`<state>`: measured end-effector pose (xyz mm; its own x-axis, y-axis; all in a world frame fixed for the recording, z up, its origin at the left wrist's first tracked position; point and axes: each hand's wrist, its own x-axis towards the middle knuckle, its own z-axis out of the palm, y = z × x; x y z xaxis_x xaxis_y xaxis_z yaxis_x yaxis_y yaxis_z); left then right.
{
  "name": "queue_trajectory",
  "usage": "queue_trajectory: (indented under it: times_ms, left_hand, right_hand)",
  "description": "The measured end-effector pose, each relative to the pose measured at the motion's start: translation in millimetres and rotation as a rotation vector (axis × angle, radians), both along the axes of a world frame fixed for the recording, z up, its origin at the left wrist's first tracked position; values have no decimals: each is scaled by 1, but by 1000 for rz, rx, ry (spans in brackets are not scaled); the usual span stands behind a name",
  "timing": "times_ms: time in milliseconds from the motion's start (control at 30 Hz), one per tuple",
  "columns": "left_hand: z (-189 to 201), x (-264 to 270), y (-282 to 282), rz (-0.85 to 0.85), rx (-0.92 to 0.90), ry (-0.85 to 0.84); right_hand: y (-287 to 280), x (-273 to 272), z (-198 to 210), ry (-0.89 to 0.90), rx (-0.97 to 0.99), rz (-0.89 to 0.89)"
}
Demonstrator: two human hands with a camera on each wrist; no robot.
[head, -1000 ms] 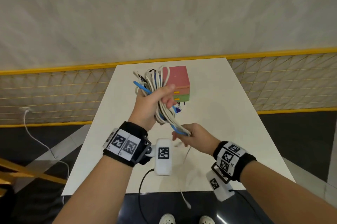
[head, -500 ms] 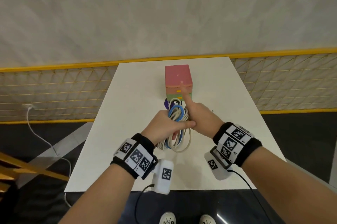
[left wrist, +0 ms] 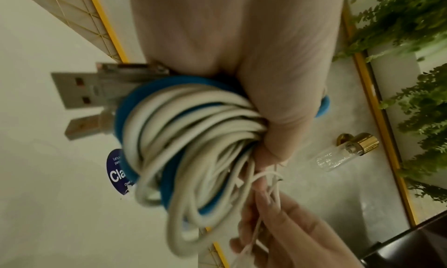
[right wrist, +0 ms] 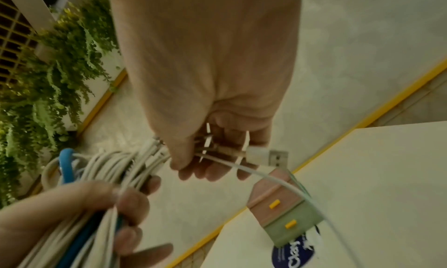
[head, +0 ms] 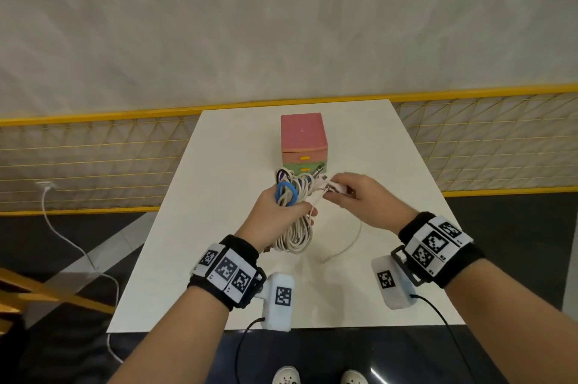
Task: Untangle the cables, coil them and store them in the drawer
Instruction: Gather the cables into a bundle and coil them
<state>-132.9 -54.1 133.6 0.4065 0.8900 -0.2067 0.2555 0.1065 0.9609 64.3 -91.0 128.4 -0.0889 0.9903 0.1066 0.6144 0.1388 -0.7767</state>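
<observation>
1. My left hand (head: 275, 214) grips the tangled bundle of white and blue cables (head: 292, 196), fingers curled round it, just in front of the small pink-and-green plastic drawer box (head: 304, 141) on the white counter (head: 391, 164).
2. My right hand (head: 356, 199) pinches a white USB plug (right wrist: 266, 155); I judge it best to draw that one lead out slowly, loosening my left-hand grip if it snags.
3. Half a second ago my right forefinger pointed at the box; now it works the plug end.
</observation>
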Motion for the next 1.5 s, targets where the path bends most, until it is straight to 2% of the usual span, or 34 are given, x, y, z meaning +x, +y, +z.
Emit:
queue_trajectory:
  times_ms: [67, 233, 433, 567, 833, 900, 1000, 1100, 1133, 1233, 1300, 1400, 1500]
  left_hand:
    - [1, -2, 1, -18, -18, 8]
    - [6, 3, -4, -76, -69, -46]
    - [3, 16, -6, 90, 56, -77]
    - [0, 20, -5, 154, 16, -180]
    - [6, 24, -17, 121, -71, -353]
    - [4, 29, -14, 165, -87, -345]
    - [5, 29, -8, 218, -86, -315]
    - [8, 25, -4, 211, -85, -305]
    - [9, 24, -3, 217, -77, -309]
    - [11, 23, -1, 231, -30, -293]
    - [12, 23, 1, 241, -5, -277]
    - [14, 20, 5, 342, -9, -256]
    - [16, 13, 14, 397, 1, -264]
  right_hand:
    - [-8, 0, -8, 49, -57, -14]
    - [-12, -13, -17, 61, -58, -77]
    - [-10, -39, -11, 259, 2, -148]
    - [-8, -51, -9, 414, 21, -182]
    - [-3, -63, -10, 455, 47, -240]
    - [-4, -64, -6, 596, 1, -254]
    - [-4, -63, -3, 840, -92, -149]
    - [-4, -58, -1, 985, -151, -82]
    - [-3, -55, -1, 976, -164, -70]
    - [-4, -49, -5, 746, -192, 11]
    - [-6, -45, -9, 701, -179, 52]
    - [-10, -37, -9, 626, -166, 28]
    - [-16, -29, -20, 370, -159, 59]
